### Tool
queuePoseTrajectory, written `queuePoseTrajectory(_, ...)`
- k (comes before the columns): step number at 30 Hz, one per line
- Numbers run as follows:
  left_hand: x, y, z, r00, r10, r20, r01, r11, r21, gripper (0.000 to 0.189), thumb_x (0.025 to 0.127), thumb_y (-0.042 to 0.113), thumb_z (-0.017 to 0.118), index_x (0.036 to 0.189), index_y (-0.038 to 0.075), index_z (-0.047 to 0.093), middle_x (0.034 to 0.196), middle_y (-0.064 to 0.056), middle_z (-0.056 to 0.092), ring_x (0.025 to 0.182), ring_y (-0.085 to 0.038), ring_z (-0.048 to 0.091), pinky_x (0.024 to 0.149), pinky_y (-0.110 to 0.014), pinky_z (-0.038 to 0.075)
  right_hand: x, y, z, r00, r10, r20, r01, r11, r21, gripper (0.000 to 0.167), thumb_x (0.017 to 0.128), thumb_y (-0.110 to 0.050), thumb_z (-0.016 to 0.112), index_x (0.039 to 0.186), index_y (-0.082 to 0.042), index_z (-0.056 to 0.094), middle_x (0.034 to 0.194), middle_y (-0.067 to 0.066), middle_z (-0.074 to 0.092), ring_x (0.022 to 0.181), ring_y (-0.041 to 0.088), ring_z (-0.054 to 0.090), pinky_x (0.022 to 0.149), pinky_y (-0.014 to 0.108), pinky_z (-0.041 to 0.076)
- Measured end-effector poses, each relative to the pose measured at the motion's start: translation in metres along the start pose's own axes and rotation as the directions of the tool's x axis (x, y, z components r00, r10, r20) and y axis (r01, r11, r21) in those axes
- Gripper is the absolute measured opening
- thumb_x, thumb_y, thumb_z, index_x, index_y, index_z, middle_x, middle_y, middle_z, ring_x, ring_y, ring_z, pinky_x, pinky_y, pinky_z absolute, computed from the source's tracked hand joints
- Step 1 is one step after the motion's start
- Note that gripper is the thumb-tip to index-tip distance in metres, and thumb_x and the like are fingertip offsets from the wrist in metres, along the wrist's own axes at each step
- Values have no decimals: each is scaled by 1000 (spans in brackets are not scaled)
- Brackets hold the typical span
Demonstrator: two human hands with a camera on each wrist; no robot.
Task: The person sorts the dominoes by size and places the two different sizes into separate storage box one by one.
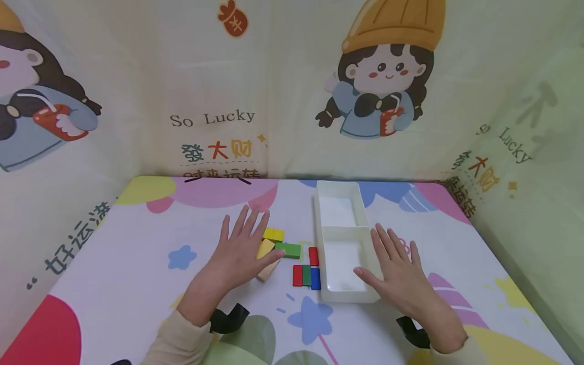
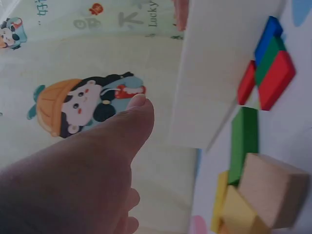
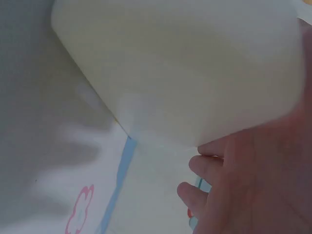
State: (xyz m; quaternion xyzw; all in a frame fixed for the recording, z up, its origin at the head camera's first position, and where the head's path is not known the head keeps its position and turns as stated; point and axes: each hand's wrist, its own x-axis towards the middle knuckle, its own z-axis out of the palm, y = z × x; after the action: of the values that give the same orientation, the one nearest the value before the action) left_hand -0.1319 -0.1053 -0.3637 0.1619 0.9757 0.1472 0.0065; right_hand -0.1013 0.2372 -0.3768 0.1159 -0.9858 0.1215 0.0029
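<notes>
My left hand (image 1: pixel 242 253) is held out with its fingers spread and nothing in it. Partly behind it lie a yellow block (image 1: pixel 274 234), a light yellow block (image 1: pixel 265 248), a plain wooden block (image 2: pixel 273 190) and a long green block (image 1: pixel 288 250). My right hand (image 1: pixel 401 271) is spread at the right side of a white two-compartment box (image 1: pixel 344 263), its thumb over the near compartment. I cannot tell whether that hand touches the box. By the box's left wall lie two red tiles (image 1: pixel 297 276), a green tile (image 1: pixel 306 276) and a blue tile (image 1: pixel 316 279).
A patterned cloth covers the table (image 1: pixel 137 284). Printed fabric curtains (image 1: pixel 292 101) stand behind it and on both sides. Both box compartments show bare white floors. Dark straps (image 1: pixel 230 319) sit at the wrists.
</notes>
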Motion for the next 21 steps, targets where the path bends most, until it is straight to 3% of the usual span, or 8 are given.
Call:
queuePoseTrajectory(7, 4, -7, 16, 994, 2, 109, 4, 999, -54, 90, 93, 60, 53, 159, 13, 16, 168, -12, 7, 155, -36, -1, 120, -65, 1, 6, -2, 6, 1000, 12, 10, -12, 999, -33, 102, 91, -72, 45, 159, -5, 9, 167, 14, 8, 152, 41, 11, 116, 69, 2)
queuePoseTrajectory(11, 9, -9, 23, 991, 1, 135, 12, 995, -94, 88, 93, 55, 56, 160, 14, 15, 167, -12, 9, 155, -35, 3, 121, -63, 6, 5, -1, 8, 1000, 13, 13, -13, 1000, -14, 101, 92, -70, 45, 159, -4, 7, 167, 15, 7, 152, 42, 11, 116, 69, 3)
queuePoseTrajectory(15, 16, -10, 23, 992, 7, 128, 9, 993, -121, 86, 93, 50, 60, 159, 15, 18, 166, -13, 14, 154, -36, 9, 122, -60, 14, 6, 1, 9, 1000, -2, -1, 2, 1000, 10, 97, 94, -65, 46, 159, -4, 7, 167, 17, 7, 151, 43, 13, 117, 68, 3)
queuePoseTrajectory(21, 24, -1, 23, 996, 59, 73, -46, 983, -176, 78, 93, 41, 65, 156, 13, 29, 162, -14, 28, 151, -36, 22, 119, -55, 26, 10, 0, 10, 1000, -18, -2, 18, 999, 33, 94, 96, -62, 46, 158, -2, 9, 166, 19, 8, 150, 43, 14, 116, 68, 5)
